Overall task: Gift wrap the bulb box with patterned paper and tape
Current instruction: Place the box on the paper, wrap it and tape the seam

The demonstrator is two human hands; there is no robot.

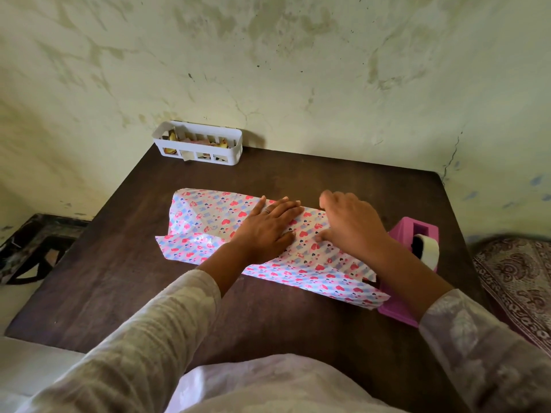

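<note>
Patterned paper (pixel 208 222) with red hearts and blue stripes lies folded over a long shape in the middle of the dark table (pixel 125 263); the bulb box itself is hidden under it. My left hand (pixel 269 223) lies flat on top of the wrapped shape, fingers straight, pressing the paper down. My right hand (pixel 351 222) rests just to its right, fingers bent over the far edge and thumb touching the paper. A loose flap of paper spreads toward me on the table. A pink tape dispenser (pixel 417 248) with a white roll stands at the paper's right end.
A white slotted basket (pixel 198 143) holding paper scraps stands at the table's back left against the stained wall. A patterned cloth (pixel 518 281) lies beyond the table's right edge. A dark patterned object sits on the floor at the left.
</note>
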